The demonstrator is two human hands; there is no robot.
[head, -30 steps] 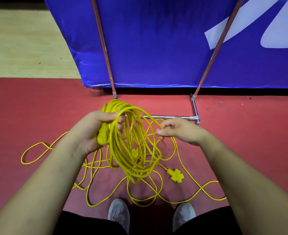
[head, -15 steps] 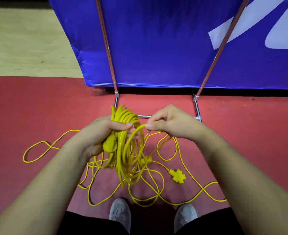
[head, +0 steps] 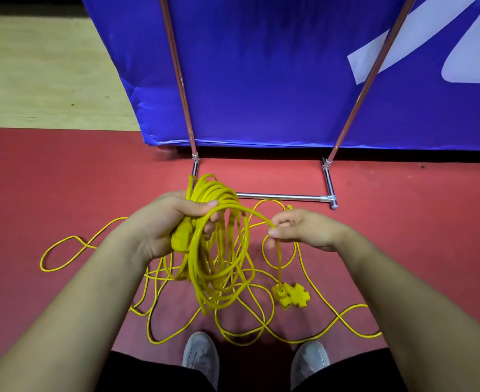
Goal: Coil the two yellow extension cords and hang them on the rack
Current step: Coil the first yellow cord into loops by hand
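Note:
My left hand (head: 165,224) grips the top of a coiled yellow extension cord (head: 219,250), with its yellow plug (head: 180,236) pressed against my palm. The coil hangs down in several loops. My right hand (head: 298,229) pinches a strand of the same cord, which runs from the coil and drops to a cross-shaped yellow socket (head: 291,295) on the floor. More loose yellow cord (head: 72,241) lies tangled on the red floor around my feet. The metal rack (head: 284,197) stands just beyond my hands; only its base bar and two slanted uprights show.
A large blue padded banner (head: 275,80) stands behind the rack. Wooden floor (head: 43,75) lies at the far left. My two grey shoes (head: 202,355) stand among the loose cord loops on the red floor (head: 431,222).
My right hand has drawn away to the right from the coil, pulling a strand out with it. The coil in my left hand hangs longer and more open.

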